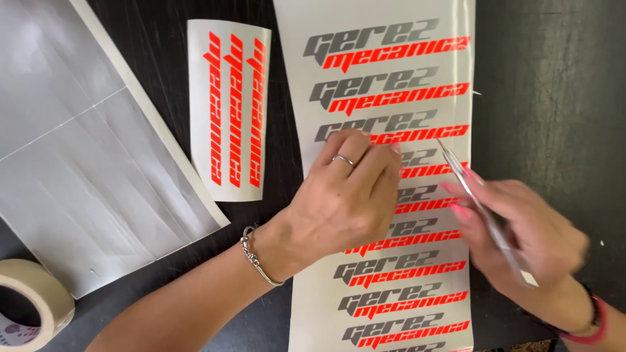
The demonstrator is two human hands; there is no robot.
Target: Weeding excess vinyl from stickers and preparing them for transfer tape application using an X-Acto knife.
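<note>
Pressing my left hand (342,199) flat, fingers released, on the long sticker sheet (385,176) at twelve o'clock on the table (554,98), I see my right hand (521,238), at three o'clock, grasping metal tweezers (486,212).

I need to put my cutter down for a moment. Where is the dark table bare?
Widest bare table lies right of the long decal sheet, above the right hand. A narrow strip runs between that sheet and the small decal piece. The left side is crowded by the silver sheet and tape roll.
</note>
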